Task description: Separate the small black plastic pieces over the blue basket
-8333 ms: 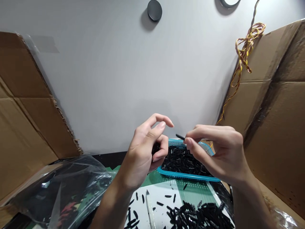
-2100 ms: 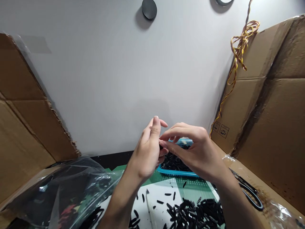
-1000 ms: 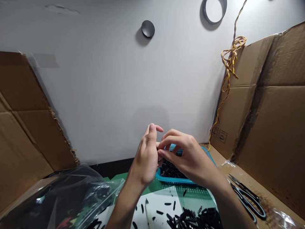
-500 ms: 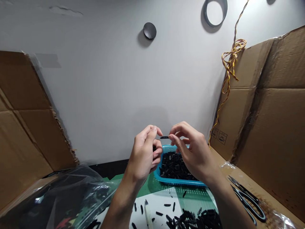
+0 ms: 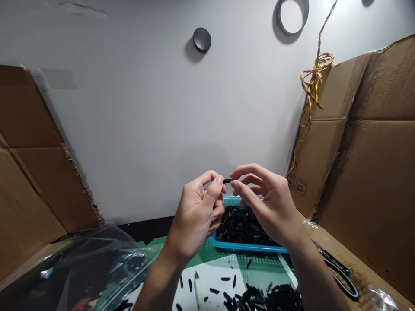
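Note:
Between my two hands is a small, narrow black piece (image 5: 228, 181), held level in front of the grey wall. My left hand (image 5: 201, 207) pinches its left end between thumb and forefinger, the other fingers curled in. The thumb and forefinger of my right hand (image 5: 264, 194) close on its right end. Below them stands a blue plastic basket (image 5: 246, 247) full of similar black pieces (image 5: 241, 226). A heap of black pieces (image 5: 269, 298) lies nearer to me on the table.
A pale pointed tool (image 5: 199, 291) lies on the white sheet (image 5: 220, 270) among loose black pieces. Scissors (image 5: 343, 280) rest at right, partly behind my forearm. A clear plastic bag (image 5: 129, 255) is at left. Cardboard panels (image 5: 35, 142) flank both sides; a yellow twisted wire (image 5: 316, 77) hangs at right.
My left thumb and forefinger have closed onto the black piece's left end, which only my right hand held before. Both hands are closer together.

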`<state>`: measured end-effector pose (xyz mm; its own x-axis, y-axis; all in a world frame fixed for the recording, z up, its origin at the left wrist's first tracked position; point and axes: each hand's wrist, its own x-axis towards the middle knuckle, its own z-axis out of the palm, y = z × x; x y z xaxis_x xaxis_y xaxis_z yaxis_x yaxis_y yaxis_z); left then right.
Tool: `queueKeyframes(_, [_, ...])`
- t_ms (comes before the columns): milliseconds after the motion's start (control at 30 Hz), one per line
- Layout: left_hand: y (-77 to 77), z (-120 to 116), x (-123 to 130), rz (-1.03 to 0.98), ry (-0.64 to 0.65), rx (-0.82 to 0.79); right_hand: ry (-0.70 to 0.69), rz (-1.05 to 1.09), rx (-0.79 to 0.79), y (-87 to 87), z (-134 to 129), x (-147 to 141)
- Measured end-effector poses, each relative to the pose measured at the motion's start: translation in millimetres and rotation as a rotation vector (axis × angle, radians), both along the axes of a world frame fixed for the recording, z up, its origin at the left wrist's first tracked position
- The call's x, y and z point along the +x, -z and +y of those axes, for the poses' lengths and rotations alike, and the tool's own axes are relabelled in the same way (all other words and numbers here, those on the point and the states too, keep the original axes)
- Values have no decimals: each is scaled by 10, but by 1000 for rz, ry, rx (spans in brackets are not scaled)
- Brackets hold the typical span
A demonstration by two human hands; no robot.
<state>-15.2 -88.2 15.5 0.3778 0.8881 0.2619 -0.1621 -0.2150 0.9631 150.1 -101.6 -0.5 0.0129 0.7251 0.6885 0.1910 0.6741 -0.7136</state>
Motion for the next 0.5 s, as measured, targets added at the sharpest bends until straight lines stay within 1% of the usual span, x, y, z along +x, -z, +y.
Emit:
queueKeyframes(100, [-1,-11,-6,1,10,2,39,-54,38,-5,-13,15])
queueKeyframes(200, [-8,-29,-5,-3,19,-1,60,-30,53,1,-11,19])
queueKeyframes(333, [-26,-46,-4,-10,26,2,15,59,38,9,-14,18])
queueKeyframes(500, [-38,-57,-18,-9,31,19,-18,87,47,5,-26,29])
